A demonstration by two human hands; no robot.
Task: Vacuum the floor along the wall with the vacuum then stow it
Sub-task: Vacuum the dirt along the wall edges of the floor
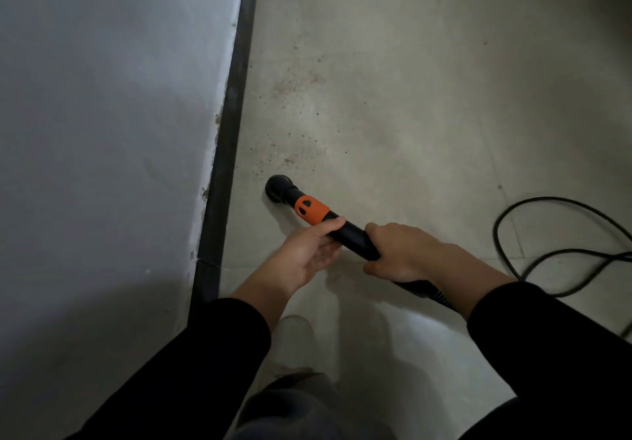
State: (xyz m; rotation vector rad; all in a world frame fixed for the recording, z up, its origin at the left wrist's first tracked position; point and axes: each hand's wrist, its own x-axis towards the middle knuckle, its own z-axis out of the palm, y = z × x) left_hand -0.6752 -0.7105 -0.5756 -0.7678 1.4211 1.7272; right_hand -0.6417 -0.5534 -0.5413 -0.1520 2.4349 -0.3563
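A black vacuum wand (pixel 354 234) with an orange collar (pixel 311 210) points down and to the left at the floor. Its round black nozzle (pixel 278 186) sits on the pale floor close to the dark baseboard (pixel 232 124). My left hand (pixel 307 251) cups the wand from below, just behind the orange collar. Further back, my right hand (pixel 403 251) is wrapped around the tube. The ribbed hose (pixel 431 294) runs off behind my right wrist. Brown crumbs and dust (pixel 294 87) lie scattered on the floor ahead of the nozzle, along the wall.
A grey-white wall (pixel 102 114) fills the left side. A black power cable (pixel 547 231) loops on the floor at the right. My light shoe (pixel 295 340) and trouser leg show below my hands. Pale tiled floor (pixel 427 80) stretches ahead and right.
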